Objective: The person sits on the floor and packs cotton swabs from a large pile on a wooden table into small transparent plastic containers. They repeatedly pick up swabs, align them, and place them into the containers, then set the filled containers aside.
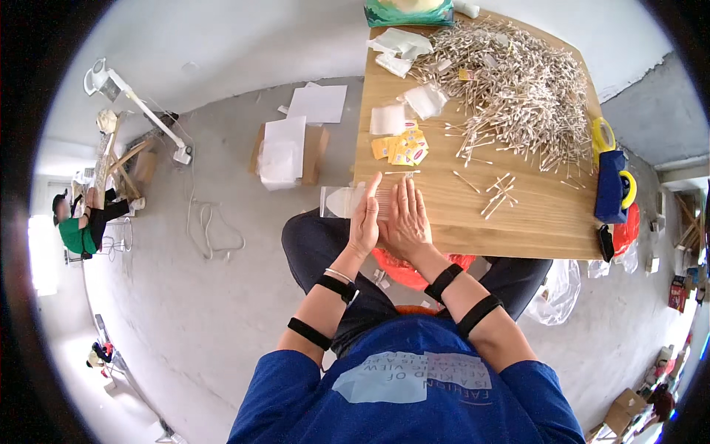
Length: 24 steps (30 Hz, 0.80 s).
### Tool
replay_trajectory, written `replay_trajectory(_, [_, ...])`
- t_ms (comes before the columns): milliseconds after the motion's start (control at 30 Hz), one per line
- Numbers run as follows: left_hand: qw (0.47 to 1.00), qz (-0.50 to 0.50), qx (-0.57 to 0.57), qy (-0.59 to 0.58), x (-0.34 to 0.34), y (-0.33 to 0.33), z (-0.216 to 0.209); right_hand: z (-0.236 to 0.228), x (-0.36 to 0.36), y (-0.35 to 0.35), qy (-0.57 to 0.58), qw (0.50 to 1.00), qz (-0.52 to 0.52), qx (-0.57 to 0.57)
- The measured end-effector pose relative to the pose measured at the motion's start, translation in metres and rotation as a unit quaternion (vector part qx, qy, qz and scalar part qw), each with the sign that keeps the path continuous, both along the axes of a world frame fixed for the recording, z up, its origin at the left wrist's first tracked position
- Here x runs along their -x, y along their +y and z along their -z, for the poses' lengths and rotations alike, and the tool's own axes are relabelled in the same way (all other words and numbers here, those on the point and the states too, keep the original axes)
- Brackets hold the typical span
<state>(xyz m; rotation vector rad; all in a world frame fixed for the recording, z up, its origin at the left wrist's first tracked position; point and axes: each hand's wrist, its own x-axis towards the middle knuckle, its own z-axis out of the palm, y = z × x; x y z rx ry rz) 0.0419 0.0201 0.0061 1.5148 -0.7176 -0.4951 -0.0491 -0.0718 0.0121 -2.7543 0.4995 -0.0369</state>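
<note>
1. Left hand: on edge at the table's near left corner, fingers extended; I cannot tell whether it grips anything.
2. Right hand: flat beside it, fingers straight and close together, gripping nothing visible.
3. Clear bag: just left of the left hand.
4. Swabs: heaped at the far right; a few lie loose nearer.
5. Yellow cards: beyond the hands.

Green bag at far edge of table: top cut off. Clear plastic at its left edge: part hidden behind left hand. Red bag under its near edge: partly hidden.
</note>
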Motion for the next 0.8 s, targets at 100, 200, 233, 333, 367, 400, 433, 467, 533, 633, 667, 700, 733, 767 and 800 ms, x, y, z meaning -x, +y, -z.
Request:
replay_trajectory(100, [0.999,0.029,-0.022,-0.022,-0.004,0.003,-0.003,-0.002,-0.001,0.001,0.006,1.0,-0.003,-0.002])
replay_trajectory(200, [1.0,0.014,-0.025,-0.008,-0.01,0.013,0.006,-0.007,-0.001,0.001,0.022,1.0,-0.01,0.001])
replay_trajectory(233, [1.0,0.004,-0.028,-0.002,-0.01,0.014,0.003,-0.008,0.0,0.002,0.029,0.999,-0.012,0.002])
replay_trajectory(333, [0.978,-0.009,-0.117,-0.173,-0.002,0.007,-0.004,-0.003,-0.002,-0.001,0.039,0.999,0.001,0.019])
replay_trajectory(367, [0.975,-0.009,-0.115,-0.192,0.001,0.004,-0.005,0.0,-0.002,0.0,0.018,1.0,0.004,0.015])
replay_trajectory(400, [0.973,-0.016,-0.12,-0.199,0.002,0.004,-0.004,0.002,-0.002,0.002,0.01,1.0,-0.004,0.009])
replay_trajectory(433, [0.97,-0.024,-0.124,-0.206,0.002,0.003,-0.002,0.003,-0.003,0.002,0.001,1.0,-0.014,0.004])
replay_trajectory(467, [0.968,-0.031,-0.128,-0.212,0.003,0.003,-0.001,0.005,-0.003,0.003,-0.007,1.0,-0.022,0.0])
replay_trajectory(533, [0.967,-0.032,-0.125,-0.218,0.005,0.001,0.0,0.006,-0.002,0.002,0.013,0.999,-0.033,0.028])
replay_trajectory(633, [0.979,-0.044,-0.095,-0.177,0.002,0.005,0.004,0.005,-0.003,0.003,0.024,0.998,-0.035,0.046])
replay_trajectory(667, [0.983,-0.051,-0.081,-0.156,-0.001,0.009,0.008,0.004,-0.004,0.004,0.024,0.998,-0.034,0.048])
replay_trajectory(700, [0.991,-0.062,-0.052,-0.106,-0.006,0.012,0.014,0.004,-0.005,0.003,0.01,0.998,-0.038,0.041])
replay_trajectory(733, [0.994,-0.062,-0.031,-0.079,-0.008,0.012,0.011,0.003,-0.002,0.003,0.0,0.999,-0.039,0.032])
replay_trajectory(767, [0.997,-0.061,-0.009,-0.052,-0.011,0.01,0.009,0.003,0.0,0.003,-0.01,0.999,-0.041,0.023])
replay_trajectory(800, [0.998,-0.061,0.013,-0.026,-0.014,0.008,0.008,0.002,0.0,0.002,-0.01,0.999,-0.037,0.022])
